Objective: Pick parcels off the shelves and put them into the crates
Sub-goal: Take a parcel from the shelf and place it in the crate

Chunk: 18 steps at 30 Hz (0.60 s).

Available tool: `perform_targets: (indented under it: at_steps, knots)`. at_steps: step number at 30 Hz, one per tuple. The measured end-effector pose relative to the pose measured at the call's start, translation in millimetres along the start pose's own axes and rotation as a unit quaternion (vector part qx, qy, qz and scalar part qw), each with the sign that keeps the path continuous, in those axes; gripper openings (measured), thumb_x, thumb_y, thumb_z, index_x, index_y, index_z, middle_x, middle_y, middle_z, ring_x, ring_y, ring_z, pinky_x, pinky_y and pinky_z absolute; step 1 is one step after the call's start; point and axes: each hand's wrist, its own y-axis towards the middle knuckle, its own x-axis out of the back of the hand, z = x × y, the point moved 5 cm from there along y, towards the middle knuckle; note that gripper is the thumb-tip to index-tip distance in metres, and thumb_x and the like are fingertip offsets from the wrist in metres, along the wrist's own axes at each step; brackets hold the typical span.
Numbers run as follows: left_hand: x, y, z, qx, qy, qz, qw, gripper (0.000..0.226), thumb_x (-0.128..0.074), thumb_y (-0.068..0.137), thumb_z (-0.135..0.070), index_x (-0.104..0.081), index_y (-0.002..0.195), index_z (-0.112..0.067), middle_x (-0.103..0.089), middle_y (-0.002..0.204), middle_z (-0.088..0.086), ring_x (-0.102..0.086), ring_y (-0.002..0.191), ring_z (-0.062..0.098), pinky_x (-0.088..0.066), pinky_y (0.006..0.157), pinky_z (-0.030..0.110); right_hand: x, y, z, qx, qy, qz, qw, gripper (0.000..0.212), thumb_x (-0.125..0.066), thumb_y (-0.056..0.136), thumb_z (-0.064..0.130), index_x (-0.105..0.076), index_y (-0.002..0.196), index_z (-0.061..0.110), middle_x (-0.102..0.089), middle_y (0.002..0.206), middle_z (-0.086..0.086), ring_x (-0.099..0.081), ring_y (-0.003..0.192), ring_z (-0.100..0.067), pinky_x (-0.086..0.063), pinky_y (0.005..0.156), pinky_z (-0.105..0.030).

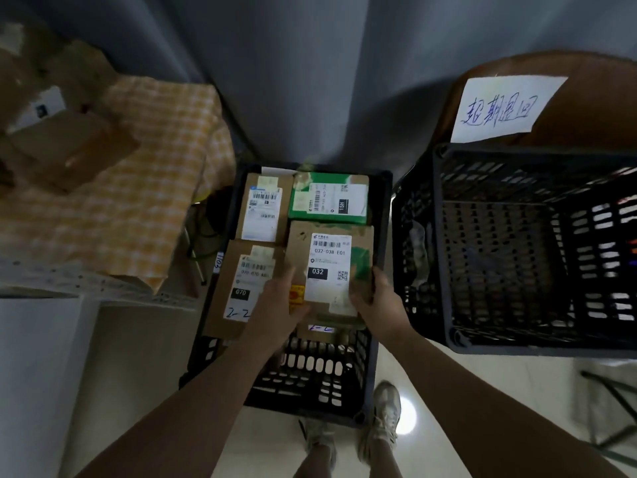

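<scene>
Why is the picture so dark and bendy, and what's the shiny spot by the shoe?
Head view: the room is dim, so colours look dull; the wide lens bends the right crate; the boxes far left are blurred, but the label on the held parcel reads sharp; the spot is probably lamp glare on the glossy floor.

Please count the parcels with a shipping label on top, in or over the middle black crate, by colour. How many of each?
Brown cardboard parcels: 3
Green box-shaped parcel: 1
Total: 4
</scene>
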Motion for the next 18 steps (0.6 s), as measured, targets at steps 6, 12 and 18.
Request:
perform_targets:
  at_steps: [6,12,18]
  knots:
    - [-25,37,27,-0.075,0.19,0.049,0.978,0.075,-0.061,0.091,-0.023,-0.017,0.151,-0.027,-0.002,0.158,0.014,-0.009,0.145,0.032,-0.019,0.117,0.047,-14,44,-10,0.072,-0.217,0.041,0.973,0.064,-0.047,0.098,0.023,-0.015,0.153,0.029,-0.032,0.15,-0.012,-0.032,0.135,-0.03,-0.036,0.11,-0.041]
    - [-39,39,36,-0.114,0.381,-0.042,0.917,0.056,-0.057,0.091,-0.037,-0.037,0.143,-0.029,-0.03,0.152,0.007,-0.028,0.131,0.031,-0.021,0.103,0.046,-29,47,-32,0.124,-0.498,0.077,0.855,0.085,-0.052,0.091,0.053,-0.004,0.153,0.02,0.001,0.158,-0.018,-0.011,0.142,-0.035,-0.017,0.115,-0.047]
    - [-33,35,28,-0.095,0.399,-0.023,0.912,0.054,-0.051,0.093,-0.039,-0.035,0.143,-0.028,-0.029,0.152,0.004,-0.023,0.131,0.028,-0.016,0.102,0.046,-39,38,-32,0.14,-0.556,0.053,0.818,0.078,-0.039,0.097,0.049,0.004,0.153,0.017,0.008,0.161,-0.006,-0.003,0.146,-0.028,0.001,0.117,-0.052]
